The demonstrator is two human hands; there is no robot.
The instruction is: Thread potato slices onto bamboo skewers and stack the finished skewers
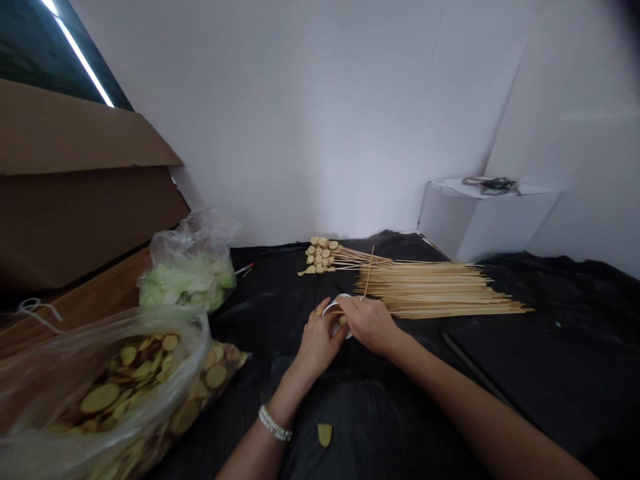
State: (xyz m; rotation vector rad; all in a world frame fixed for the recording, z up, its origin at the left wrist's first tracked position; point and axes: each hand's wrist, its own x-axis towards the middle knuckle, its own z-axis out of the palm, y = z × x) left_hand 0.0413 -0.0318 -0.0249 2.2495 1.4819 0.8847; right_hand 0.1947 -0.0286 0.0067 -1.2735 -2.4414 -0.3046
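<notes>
My left hand (320, 339) is closed around the near left side of a small white cup (331, 307), with a pale slice (343, 321) between its fingers. Over the cup's right side, my right hand (369, 323) grips a thin wooden stick (370, 270) that points upward. Just beyond both hands lies a wide pile of wooden sticks (440, 290). Skewered round slices (321, 253) are stacked at the left end of that pile. One loose slice (325, 435) rests on the black cover nearer to me.
An open plastic bag of slices (100, 398) fills the lower left. Behind it stand a bag of pale green vegetables (187, 283) and a cardboard box (75, 213). A white box (465, 217) is at the back right. A red-tipped pen (245, 268) lies on the black cover (270, 293).
</notes>
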